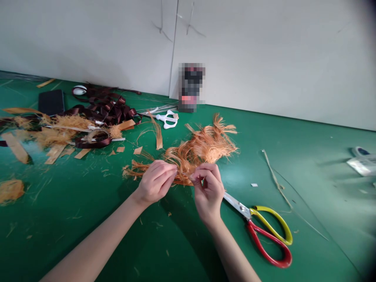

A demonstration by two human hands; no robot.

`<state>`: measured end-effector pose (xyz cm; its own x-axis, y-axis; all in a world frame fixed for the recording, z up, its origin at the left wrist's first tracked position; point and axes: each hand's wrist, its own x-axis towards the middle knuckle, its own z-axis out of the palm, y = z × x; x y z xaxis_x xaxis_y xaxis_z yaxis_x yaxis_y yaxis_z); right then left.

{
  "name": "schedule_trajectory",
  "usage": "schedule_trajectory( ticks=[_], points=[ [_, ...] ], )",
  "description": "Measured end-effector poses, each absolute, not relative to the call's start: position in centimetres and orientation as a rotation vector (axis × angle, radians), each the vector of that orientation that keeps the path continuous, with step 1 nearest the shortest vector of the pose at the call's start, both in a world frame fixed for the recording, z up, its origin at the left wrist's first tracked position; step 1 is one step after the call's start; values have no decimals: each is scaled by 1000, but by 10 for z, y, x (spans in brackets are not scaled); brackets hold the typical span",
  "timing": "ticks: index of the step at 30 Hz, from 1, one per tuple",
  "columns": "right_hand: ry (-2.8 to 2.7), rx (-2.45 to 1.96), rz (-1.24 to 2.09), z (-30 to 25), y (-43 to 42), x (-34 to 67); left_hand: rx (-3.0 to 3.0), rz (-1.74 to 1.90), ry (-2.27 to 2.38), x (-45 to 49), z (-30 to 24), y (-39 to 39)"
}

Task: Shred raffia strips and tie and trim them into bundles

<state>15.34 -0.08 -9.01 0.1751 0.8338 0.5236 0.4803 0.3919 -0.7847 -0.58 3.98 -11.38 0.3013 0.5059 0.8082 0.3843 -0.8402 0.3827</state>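
Note:
A loose heap of orange-brown fibre strands [202,145] lies on the green tabletop, just beyond both hands. My left hand [157,182] is closed in a pinch at the near edge of the heap, on fine strands. Opposite it, my right hand [208,188] pinches strands too, with thumb and fingertips together. A short gap separates the two pinches, and the thin fibres between them are hard to make out. Large scissors [249,219] with one yellow and one red handle lie right of my right hand, their blade tips hidden behind it.
White-handled scissors [168,118], a tangle of dark brown ribbon [114,111] and a dark phone-like slab [51,102] lie at the back left. Orange scraps [55,133] cover the left side. A pixelated box [191,88] stands against the white wall [264,58]. Tape [362,160] lies far right.

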Motion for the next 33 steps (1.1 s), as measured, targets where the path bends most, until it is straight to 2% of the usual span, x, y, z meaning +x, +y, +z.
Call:
schedule_trajectory(
  ticks=[13,27,30,33],
  points=[
    [-1475,-1201,406,-89,-1,154,2406,1591,878,-8,-113,41],
    [-1445,-1142,-158,-82,-10,167,2388,1674,1070,-6,-117,47],
    [-1351,-1097,-378,-74,-16,165,2398,1678,1113,-6,-119,49],
    [-1259,-1077,-418,-56,-26,168,2409,1681,1143,-7,-120,51]
  ],
)
